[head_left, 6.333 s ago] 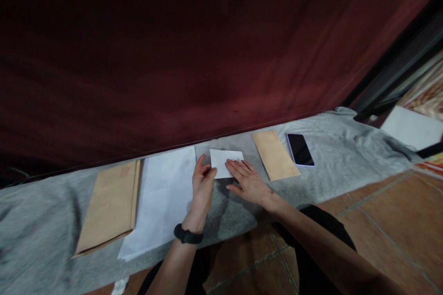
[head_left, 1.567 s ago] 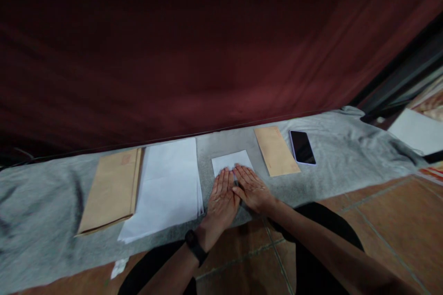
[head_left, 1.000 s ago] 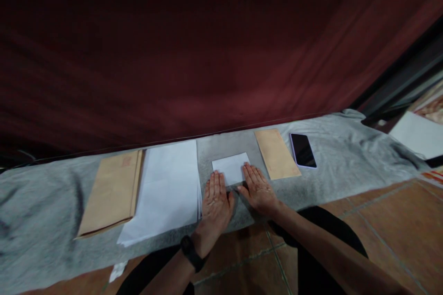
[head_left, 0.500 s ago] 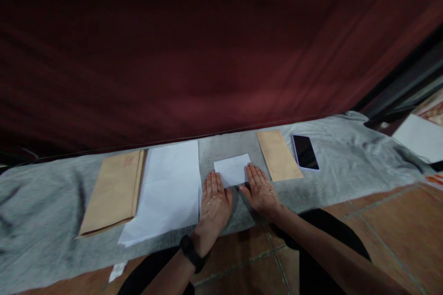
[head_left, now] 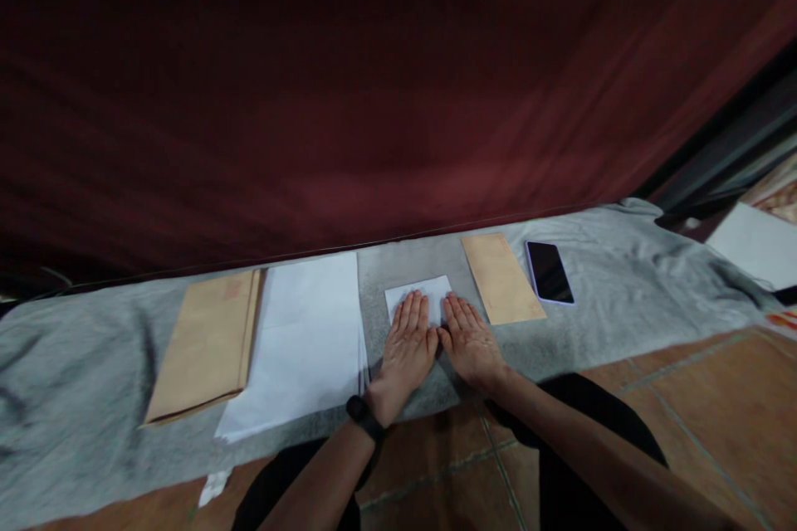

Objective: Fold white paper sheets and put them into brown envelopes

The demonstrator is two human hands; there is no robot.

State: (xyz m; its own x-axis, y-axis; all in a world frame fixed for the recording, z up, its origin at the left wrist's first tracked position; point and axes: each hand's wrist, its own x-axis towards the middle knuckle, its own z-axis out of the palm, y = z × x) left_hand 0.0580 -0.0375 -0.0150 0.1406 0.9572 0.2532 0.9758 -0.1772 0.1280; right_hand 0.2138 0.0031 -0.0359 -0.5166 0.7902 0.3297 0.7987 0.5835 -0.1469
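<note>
A small white rectangle of paper [head_left: 440, 288], seemingly folded, lies flat on the grey cloth [head_left: 411, 261] in front of me. My left hand [head_left: 409, 340] rests palm down over its near left part, fingers stretched out. My right hand [head_left: 471, 340] lies flat too, its fingertips on the paper's right edge. The two thumbs nearly meet between the hands, hiding the paper's near edge. Just right of the paper is a single brown envelope [head_left: 503, 278]. On the left, near my left hand, lies a stack of large white paper sheets [head_left: 305, 340].
A pile of brown envelopes [head_left: 202, 340] partly borders the sheets at the left. A phone in a purple case [head_left: 549, 272] lies right of the single envelope. Dark red fabric [head_left: 398, 116] rises behind the cloth. Brown floor tiles [head_left: 716, 406] show in front, with a white scrap [head_left: 215, 487].
My left hand has slid right from the paper's left edge onto its middle, closer to my right hand. The right hand and the paper have stayed about where they were.
</note>
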